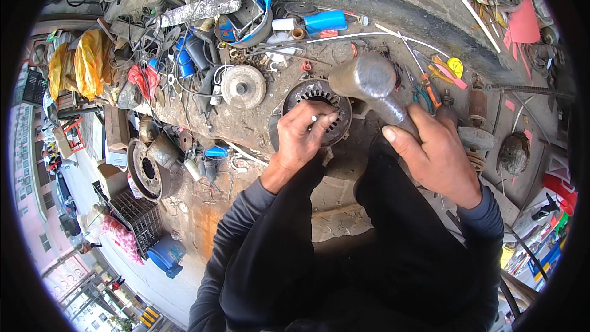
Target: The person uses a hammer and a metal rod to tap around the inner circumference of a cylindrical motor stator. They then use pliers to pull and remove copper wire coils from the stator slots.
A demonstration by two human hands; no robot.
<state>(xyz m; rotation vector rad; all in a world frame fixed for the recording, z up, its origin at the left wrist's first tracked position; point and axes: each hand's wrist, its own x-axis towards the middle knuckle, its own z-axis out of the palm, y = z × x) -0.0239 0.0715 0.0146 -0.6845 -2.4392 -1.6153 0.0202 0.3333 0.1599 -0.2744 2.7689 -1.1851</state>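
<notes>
My left fingers (314, 108) pinch a small rod (314, 118) over the slotted ring (316, 93), my right fingers (401, 141) grip the hammer (373, 77), so I'd best keep taps straight and light

"What am I picking up on my remote feed?"
"I'm seeing dusty ground (249, 132), an orange patch (208, 225) staining it, and a concrete ledge (424, 9) bending across the top."
"And beyond?"
"On the left, a pale street (138, 283) is running past a pinkish building (52, 209); its windows (45, 242) are showing dark. Daylight is covering everything."
</notes>
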